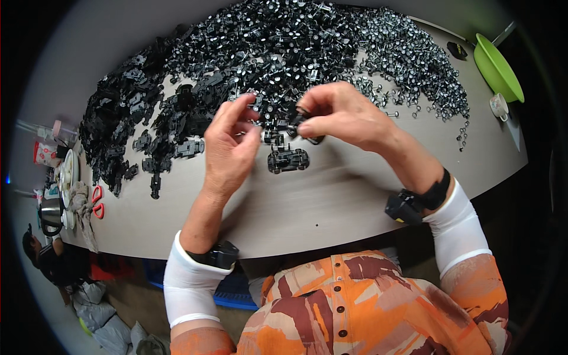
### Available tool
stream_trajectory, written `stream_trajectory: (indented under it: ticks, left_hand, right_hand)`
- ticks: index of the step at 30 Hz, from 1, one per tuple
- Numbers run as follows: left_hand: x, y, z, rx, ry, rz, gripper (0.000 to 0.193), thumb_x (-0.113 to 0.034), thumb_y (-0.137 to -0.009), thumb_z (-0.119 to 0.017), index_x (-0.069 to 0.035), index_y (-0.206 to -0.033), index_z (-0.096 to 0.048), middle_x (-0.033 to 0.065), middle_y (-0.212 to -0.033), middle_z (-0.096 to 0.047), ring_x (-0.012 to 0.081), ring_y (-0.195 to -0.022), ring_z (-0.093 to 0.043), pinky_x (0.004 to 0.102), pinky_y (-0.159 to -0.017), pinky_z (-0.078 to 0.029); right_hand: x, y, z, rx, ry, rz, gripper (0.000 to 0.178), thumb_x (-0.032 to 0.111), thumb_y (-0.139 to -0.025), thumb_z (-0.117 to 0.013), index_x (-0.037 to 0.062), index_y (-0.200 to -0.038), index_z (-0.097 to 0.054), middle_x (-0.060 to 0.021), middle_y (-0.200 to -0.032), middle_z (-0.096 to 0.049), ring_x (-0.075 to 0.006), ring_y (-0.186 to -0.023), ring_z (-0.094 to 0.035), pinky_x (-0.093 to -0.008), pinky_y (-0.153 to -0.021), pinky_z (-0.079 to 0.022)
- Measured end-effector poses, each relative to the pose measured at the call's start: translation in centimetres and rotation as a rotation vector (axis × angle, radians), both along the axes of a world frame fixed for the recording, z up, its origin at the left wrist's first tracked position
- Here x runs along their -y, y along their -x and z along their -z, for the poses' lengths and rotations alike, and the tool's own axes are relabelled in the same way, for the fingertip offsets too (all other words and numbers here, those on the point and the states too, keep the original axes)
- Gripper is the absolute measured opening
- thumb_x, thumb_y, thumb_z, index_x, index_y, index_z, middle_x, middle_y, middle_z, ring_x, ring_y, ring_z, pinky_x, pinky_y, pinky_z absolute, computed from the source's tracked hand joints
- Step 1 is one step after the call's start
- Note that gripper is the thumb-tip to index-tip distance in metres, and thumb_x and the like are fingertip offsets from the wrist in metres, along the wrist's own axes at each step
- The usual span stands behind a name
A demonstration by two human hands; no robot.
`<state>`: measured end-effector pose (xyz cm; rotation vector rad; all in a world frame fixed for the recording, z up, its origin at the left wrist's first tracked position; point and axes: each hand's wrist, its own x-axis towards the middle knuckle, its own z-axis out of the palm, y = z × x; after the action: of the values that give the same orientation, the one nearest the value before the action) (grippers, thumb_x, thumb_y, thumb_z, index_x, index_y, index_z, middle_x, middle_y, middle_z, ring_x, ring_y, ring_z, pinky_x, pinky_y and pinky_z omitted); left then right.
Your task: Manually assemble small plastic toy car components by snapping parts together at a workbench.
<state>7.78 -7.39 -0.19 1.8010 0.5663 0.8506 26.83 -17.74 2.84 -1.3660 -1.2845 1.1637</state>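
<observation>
A long pale wooden table point(331, 201) is stretching across the middle of the frame, carrying a wide heap of small black plastic parts and silvery axles with wheels point(284, 53) along its upper half, while a round lime-green plastic bowl point(498, 68) is sitting at the upper right and red-handled scissors point(97, 201) are lying at the left edge. Just above centre, the right hand point(346, 115) is pinching a small black plastic piece point(297, 121) between curled thumb and forefinger, and the left hand point(232, 145) is hovering beside it with fingers loosely bent, thumb and fingertips nearly meeting; whether they are holding anything I cannot tell. A small black toy-car chassis point(288, 160) is lying on the table just below both hands.
</observation>
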Motion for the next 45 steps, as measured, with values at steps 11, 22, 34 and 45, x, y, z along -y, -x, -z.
stream_trajectory:
  ticks: [11,22,34,45]
  left_hand:
    - [2.2,3.5,1.4,-0.359,-0.525,0.229,0.036,0.007,-0.064,-0.069,-0.002,-0.098,-0.063,0.0077,-0.084,-0.050,0.0171,-0.072,-0.050,0.0276,-0.060,-0.043]
    - [-2.1,8.2,-1.0,-0.318,-0.215,-0.030,0.016,0.004,-0.076,-0.061,0.003,-0.092,-0.063,0.0018,-0.074,-0.052,0.0062,-0.063,-0.049,0.0202,-0.058,-0.041]
    - [0.4,6.8,-0.1,-0.296,-0.329,0.005,0.014,0.004,-0.076,-0.063,0.002,-0.089,-0.064,0.0038,-0.075,-0.055,0.0101,-0.067,-0.054,0.0218,-0.060,-0.044]
    - [1.3,2.2,1.4,-0.350,-0.336,0.102,0.017,0.007,-0.072,-0.067,0.002,-0.089,-0.065,0.0046,-0.073,-0.055,0.0099,-0.062,-0.054,0.0221,-0.055,-0.044]
  right_hand:
    - [3.0,3.1,3.4,0.485,-0.114,-0.037,0.030,0.009,-0.067,-0.076,-0.0027,-0.091,-0.062,-0.0108,-0.079,-0.059,-0.0195,-0.072,-0.058,-0.0313,-0.064,-0.047]
    - [-0.4,11.7,4.2,0.554,-0.393,-0.261,0.023,0.009,-0.074,-0.070,0.0011,-0.093,-0.061,-0.0172,-0.085,-0.056,-0.0342,-0.084,-0.058,-0.0392,-0.073,-0.048]
    - [0.2,4.2,3.5,1.139,-0.304,-0.002,0.009,0.006,-0.074,-0.064,0.0001,-0.074,-0.058,-0.0120,-0.081,-0.058,-0.0276,-0.075,-0.062,-0.0385,-0.065,-0.053]
    - [1.0,2.5,4.3,0.870,-0.378,-0.068,0.016,0.006,-0.073,-0.069,0.0050,-0.090,-0.067,-0.0085,-0.078,-0.058,-0.0290,-0.070,-0.060,-0.0381,-0.061,-0.048]
